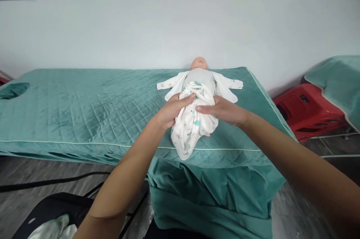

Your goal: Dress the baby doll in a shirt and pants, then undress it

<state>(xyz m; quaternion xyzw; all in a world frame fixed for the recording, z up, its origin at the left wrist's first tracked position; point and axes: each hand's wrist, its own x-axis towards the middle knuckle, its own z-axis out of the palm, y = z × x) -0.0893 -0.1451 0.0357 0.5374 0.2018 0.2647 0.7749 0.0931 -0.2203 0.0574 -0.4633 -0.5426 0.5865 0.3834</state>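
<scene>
A baby doll (199,63) lies on its back on the green quilted bed cover (135,104), its head near the wall. Its torso is grey. Beneath it a white printed baby top (231,83) is spread open, sleeves stretched to both sides. Over the doll's lower body, both hands grip a bunched white baby garment (187,134) with green prints. My left hand (172,111) is closed on its left side, thumb on top. My right hand (226,110) is closed on the right side. The doll's legs are mostly hidden under the cloth; a bit of skin colour shows below.
A white wall (112,33) runs behind the bed. At the right stands a red plastic case (306,109), beside another green-covered surface (343,78). Low at the left, a black seat (56,209) carries some pale cloth (53,228).
</scene>
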